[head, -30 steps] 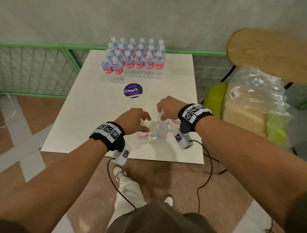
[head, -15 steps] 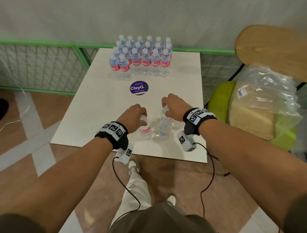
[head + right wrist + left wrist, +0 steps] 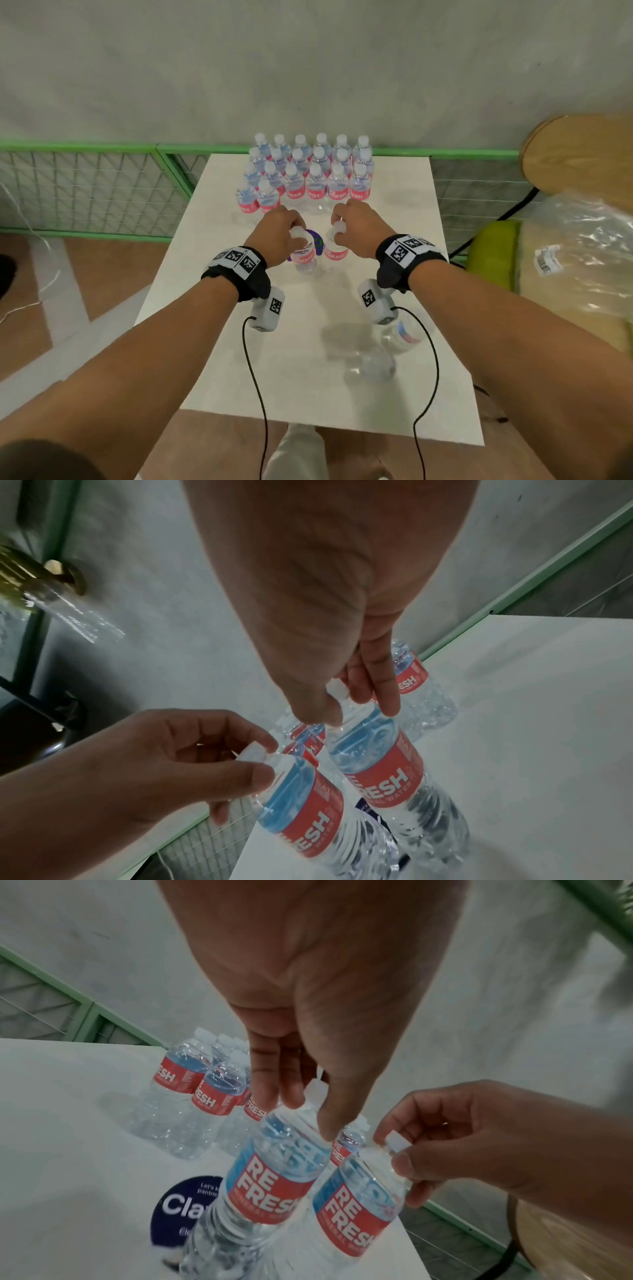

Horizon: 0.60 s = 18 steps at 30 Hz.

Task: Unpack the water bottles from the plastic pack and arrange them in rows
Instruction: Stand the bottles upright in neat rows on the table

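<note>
Several water bottles with red and blue labels stand in rows (image 3: 308,171) at the far end of the white table (image 3: 212,342). My left hand (image 3: 291,229) grips one bottle (image 3: 304,255) by its neck, and my right hand (image 3: 339,224) grips another (image 3: 337,253) by its cap, side by side just short of the rows. In the left wrist view my left hand (image 3: 308,1118) pinches the neck of its bottle (image 3: 274,1172). In the right wrist view my right hand (image 3: 352,710) holds its bottle (image 3: 377,756). Two more bottles (image 3: 407,332) (image 3: 376,366) stand near the front right.
A purple round sticker (image 3: 319,241) lies under the held bottles. Crumpled clear plastic wrap (image 3: 582,246) lies on a green seat (image 3: 493,250) to the right, beside a round wooden stool (image 3: 582,154). A green wire fence (image 3: 85,192) runs behind and left of the table.
Both hands have each taken a bottle from the near group and carried it away from me toward the rows. Two bottles stay near the front edge.
</note>
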Each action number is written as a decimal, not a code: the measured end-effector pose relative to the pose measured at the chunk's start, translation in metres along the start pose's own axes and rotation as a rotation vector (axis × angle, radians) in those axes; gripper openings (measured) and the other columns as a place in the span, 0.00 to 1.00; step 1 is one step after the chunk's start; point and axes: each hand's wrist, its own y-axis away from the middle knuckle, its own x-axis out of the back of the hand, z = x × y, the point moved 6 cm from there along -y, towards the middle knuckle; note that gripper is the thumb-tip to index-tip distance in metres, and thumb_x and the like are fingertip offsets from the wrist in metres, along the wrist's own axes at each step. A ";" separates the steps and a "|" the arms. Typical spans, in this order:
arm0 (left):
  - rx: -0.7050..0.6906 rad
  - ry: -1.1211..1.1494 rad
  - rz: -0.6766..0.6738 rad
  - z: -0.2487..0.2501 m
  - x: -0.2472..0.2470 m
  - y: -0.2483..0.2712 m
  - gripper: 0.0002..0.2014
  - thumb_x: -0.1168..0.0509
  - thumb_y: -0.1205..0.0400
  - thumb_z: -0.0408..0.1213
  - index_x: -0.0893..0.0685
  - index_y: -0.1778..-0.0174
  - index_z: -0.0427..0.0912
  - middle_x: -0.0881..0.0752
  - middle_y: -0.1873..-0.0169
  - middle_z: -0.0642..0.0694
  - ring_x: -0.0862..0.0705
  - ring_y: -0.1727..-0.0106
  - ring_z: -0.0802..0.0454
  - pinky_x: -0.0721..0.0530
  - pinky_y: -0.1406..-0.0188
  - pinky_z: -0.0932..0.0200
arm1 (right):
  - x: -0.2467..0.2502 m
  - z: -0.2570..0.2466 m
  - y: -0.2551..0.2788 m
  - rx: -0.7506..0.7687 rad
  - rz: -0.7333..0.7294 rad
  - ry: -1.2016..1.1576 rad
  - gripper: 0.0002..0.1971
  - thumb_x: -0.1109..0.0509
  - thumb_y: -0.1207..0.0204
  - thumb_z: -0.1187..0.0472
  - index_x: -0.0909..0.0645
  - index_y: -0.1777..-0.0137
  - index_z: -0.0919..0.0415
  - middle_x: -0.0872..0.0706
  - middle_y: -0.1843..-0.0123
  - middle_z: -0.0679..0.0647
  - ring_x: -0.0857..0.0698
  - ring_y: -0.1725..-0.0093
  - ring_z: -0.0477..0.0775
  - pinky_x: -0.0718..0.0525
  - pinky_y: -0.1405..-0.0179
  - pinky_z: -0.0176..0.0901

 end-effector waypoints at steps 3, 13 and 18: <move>-0.027 -0.069 -0.017 -0.021 0.004 -0.049 0.13 0.24 0.26 0.42 0.15 0.48 0.45 0.21 0.52 0.47 0.20 0.53 0.47 0.22 0.54 0.54 | -0.004 0.002 -0.048 -0.025 0.002 -0.009 0.13 0.27 0.28 0.61 0.20 0.43 0.58 0.23 0.44 0.56 0.20 0.47 0.60 0.24 0.53 0.45; -0.126 -0.305 -0.042 -0.060 0.003 -0.148 0.14 0.29 0.23 0.46 0.15 0.42 0.50 0.17 0.46 0.47 0.18 0.45 0.44 0.20 0.44 0.46 | -0.020 0.007 -0.149 -0.059 0.024 0.055 0.17 0.28 0.27 0.64 0.21 0.38 0.60 0.23 0.41 0.59 0.20 0.43 0.62 0.22 0.49 0.48; -0.168 -0.397 -0.004 -0.069 0.005 -0.162 0.17 0.31 0.21 0.50 0.16 0.38 0.50 0.16 0.43 0.47 0.19 0.40 0.44 0.25 0.38 0.45 | -0.026 0.010 -0.159 -0.061 0.094 0.037 0.16 0.28 0.26 0.62 0.20 0.38 0.58 0.22 0.40 0.57 0.18 0.45 0.61 0.19 0.49 0.49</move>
